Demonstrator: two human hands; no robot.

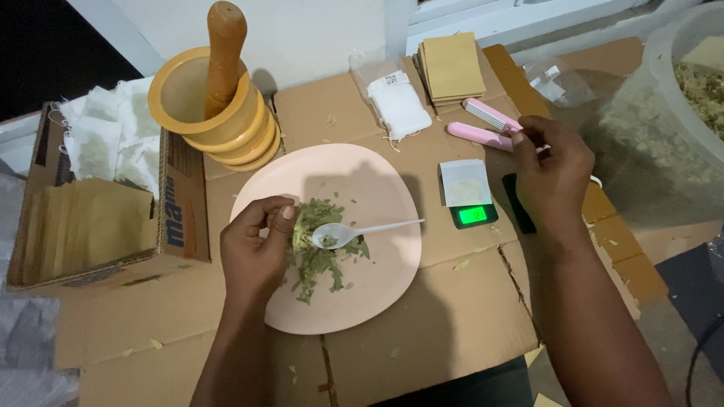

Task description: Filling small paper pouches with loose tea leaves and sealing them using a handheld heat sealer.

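Observation:
My left hand (256,245) rests over the left side of a pale pink plate (377,188) and pinches a small tea bag stuffed with dried green leaves (304,226). A heap of the same leaves (324,264) lies on the plate, with a white plastic spoon (354,231) lying across it. My right hand (554,169) is off to the right, its fingers closed on the end of a pink heat sealer (483,128). Between the hands sits a small digital scale (467,194) with a white sachet on its platform and a lit green display.
Flattened cardboard (452,316) covers the work surface. A yellow mortar with a wooden pestle (219,98) stands at the back left, beside a cardboard box (98,218) of brown envelopes and white bags. Brown envelopes (451,68), white tea bags (398,102), a large clear tub (679,113) at right.

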